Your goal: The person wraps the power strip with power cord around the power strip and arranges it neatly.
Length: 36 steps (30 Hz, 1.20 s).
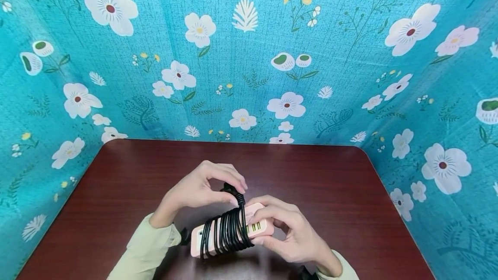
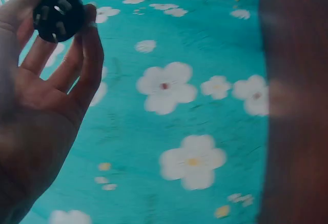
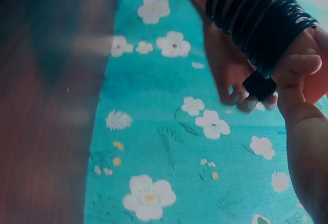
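Observation:
A pink and white power strip is tilted over the table, with its black cord wound round it in several turns. My right hand grips the strip's right end, thumb below and fingers on top. The left hand pinches the black plug at the cord's end, just above the strip. In the left wrist view the plug's prong face shows between thumb and fingers. The right wrist view has the cord turns close to the right thumb.
The dark red-brown table has rounded back corners. A blue-green flowered cloth hangs behind it and along both sides. Dark wrist straps show near both cream sleeves.

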Available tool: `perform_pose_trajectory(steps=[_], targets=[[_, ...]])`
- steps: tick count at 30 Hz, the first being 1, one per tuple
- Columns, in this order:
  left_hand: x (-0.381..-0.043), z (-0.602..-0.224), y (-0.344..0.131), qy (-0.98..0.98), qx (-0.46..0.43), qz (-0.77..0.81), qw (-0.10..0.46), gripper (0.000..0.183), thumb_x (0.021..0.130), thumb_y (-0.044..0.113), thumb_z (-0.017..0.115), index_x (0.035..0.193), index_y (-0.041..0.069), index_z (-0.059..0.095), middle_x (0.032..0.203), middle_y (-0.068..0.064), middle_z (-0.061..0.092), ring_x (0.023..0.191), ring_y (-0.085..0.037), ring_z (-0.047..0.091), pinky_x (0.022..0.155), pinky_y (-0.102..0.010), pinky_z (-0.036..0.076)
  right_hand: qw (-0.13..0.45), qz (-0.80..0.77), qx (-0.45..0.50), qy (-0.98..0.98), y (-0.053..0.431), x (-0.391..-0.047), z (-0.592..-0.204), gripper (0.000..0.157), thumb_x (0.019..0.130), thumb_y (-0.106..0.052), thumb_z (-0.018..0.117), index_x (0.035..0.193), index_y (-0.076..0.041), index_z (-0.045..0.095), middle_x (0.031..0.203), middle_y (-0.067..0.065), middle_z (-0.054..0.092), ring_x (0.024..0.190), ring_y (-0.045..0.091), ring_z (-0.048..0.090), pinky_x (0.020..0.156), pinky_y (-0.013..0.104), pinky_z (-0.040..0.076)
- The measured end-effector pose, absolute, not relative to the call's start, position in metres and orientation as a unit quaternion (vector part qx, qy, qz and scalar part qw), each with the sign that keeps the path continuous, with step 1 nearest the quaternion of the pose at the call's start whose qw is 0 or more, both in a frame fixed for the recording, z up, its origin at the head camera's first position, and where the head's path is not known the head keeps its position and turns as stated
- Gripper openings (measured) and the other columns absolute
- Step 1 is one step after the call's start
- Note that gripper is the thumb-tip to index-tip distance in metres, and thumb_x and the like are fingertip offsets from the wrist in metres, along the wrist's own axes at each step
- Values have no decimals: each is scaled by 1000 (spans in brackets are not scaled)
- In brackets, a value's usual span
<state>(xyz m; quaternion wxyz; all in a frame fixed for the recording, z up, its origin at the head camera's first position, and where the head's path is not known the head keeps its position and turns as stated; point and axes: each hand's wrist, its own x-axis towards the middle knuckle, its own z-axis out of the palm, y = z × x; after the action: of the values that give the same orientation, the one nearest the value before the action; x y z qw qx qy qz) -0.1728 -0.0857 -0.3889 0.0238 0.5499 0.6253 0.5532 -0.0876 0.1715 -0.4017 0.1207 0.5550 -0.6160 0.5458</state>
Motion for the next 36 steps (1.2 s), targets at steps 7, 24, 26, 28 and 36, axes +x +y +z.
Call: perform_pose_trajectory(steps=[7, 24, 26, 28, 36], targets=[[-174, -424, -76, 611, 481, 627, 47, 19, 91, 1, 78, 110, 5, 78, 120, -14, 58, 111, -18, 55, 82, -29, 54, 98, 594, 527, -600, 171, -90, -412, 35, 87, 11, 75, 118, 7, 60, 124, 29, 58, 118, 31, 62, 74, 29, 63], [-146, -437, -73, 774, 286, 558, 85, 35, 104, 29, 67, 138, 19, 70, 129, -2, 75, 116, -11, 72, 95, -23, 58, 121, 574, 462, -665, 176, -104, -439, 39, 83, 10, 80, 118, 0, 67, 125, 26, 57, 119, 27, 61, 73, 26, 62], [-140, -437, -71, 797, 293, 520, 97, 48, 104, 38, 67, 147, 17, 62, 137, -2, 71, 120, -11, 71, 101, -28, 58, 112, 578, 448, -673, 178, -105, -445, 40, 83, 12, 80, 119, -1, 68, 125, 27, 54, 117, 25, 60, 68, 24, 61], [-134, -437, -70, 824, 304, 467, 104, 71, 97, 50, 73, 155, 16, 52, 146, 0, 65, 127, -11, 67, 106, -32, 56, 98, 584, 437, -677, 179, -106, -451, 41, 83, 13, 79, 119, -2, 67, 127, 27, 52, 115, 24, 61, 66, 25, 61], [-130, -445, -63, 883, 312, 347, 60, 107, 72, 52, 93, 158, 10, 44, 153, -4, 57, 129, -18, 64, 107, -41, 56, -10, 593, 370, -715, 185, -110, -470, 34, 89, 4, 79, 117, -9, 64, 138, 22, 45, 114, 19, 64, 71, 35, 66]])
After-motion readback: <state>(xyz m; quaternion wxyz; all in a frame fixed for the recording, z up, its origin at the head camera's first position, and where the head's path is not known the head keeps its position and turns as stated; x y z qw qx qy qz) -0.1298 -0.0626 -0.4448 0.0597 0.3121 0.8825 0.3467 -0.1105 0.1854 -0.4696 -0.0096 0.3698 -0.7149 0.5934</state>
